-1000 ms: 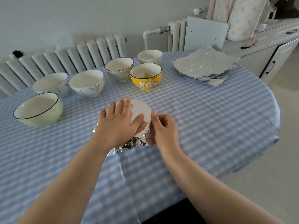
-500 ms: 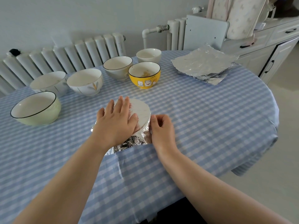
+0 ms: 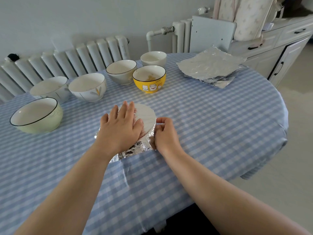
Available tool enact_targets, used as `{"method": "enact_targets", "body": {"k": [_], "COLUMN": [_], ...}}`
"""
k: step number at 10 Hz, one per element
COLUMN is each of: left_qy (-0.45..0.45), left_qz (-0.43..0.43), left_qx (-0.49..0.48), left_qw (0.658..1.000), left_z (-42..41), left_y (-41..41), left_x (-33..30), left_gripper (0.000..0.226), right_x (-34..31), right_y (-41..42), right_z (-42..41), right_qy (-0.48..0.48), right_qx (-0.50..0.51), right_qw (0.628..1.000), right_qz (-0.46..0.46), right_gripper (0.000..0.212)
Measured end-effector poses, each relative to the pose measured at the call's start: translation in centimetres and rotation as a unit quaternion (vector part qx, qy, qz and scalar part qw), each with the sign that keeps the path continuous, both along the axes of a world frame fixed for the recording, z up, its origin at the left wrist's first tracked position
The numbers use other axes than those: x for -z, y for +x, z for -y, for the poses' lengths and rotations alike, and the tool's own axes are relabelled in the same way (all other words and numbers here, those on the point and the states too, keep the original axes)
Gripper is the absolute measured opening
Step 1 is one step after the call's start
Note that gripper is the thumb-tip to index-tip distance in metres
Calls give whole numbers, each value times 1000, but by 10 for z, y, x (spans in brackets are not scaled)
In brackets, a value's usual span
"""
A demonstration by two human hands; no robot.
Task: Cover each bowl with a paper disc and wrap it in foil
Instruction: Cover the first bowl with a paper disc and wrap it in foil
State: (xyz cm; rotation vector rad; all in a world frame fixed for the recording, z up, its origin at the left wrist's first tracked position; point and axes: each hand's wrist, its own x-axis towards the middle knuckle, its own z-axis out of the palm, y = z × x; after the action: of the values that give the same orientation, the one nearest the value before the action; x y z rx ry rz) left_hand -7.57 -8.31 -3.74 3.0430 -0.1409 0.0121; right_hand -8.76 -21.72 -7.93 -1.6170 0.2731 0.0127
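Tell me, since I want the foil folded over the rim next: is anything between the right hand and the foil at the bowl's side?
Nothing visible. The right hand already pinches the foil at the bowl's right side, beside the paper disc. The left hand presses flat on the disc's left part, away from that edge.

On the worktop [image 3: 220,124], a paper disc [image 3: 145,116] lies under the left hand [image 3: 120,128], foil [image 3: 133,150] beneath it and the right hand [image 3: 165,133] just to its right. Six bowls (one holding food scraps) curve behind them, with a foil stack [image 3: 210,67] at far right.
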Motion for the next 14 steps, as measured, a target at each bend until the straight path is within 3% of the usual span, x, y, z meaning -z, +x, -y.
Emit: {"method": "enact_targets", "body": {"k": [2,4,8,9,10,11,12,14], "left_qy": [2,1,15,21,20,20,15,-23], "left_qz": [-3,-2,-4,-5,-13,-12,-12,-26], "left_qx": [0,-3,5,6,7,10,12,3], "left_qw": [1000,1000,1000,1000,1000,1000,1000,999], "left_z": [0,2,0,0,0,-1,-2,-1], "left_y": [0,-1,0,0,0,0,-1,1], "left_x": [-2,-2,-1,-1,-1,-2,-2,-6], "left_gripper": [65,67,70,71,71,71,70,84], "right_x": [-8,-14,-14,-10,-7,-16,-28,-22], "right_y": [-3,-6,-1,5,10,10,6,7], "right_z": [4,7,8,15,30,36,33,27], "right_qy": [-136,-140,-268,-333,-284,-120,-102,-75], "right_qx": [-53,-86,-111,-141,-102,-53,-129,-122], "right_qw": [989,986,957,932,953,991,986,989], "right_qz": [-2,-12,-5,-1,-15,-24,-24,-26], "right_gripper": [23,25,19,19,34,22,54,32]}}
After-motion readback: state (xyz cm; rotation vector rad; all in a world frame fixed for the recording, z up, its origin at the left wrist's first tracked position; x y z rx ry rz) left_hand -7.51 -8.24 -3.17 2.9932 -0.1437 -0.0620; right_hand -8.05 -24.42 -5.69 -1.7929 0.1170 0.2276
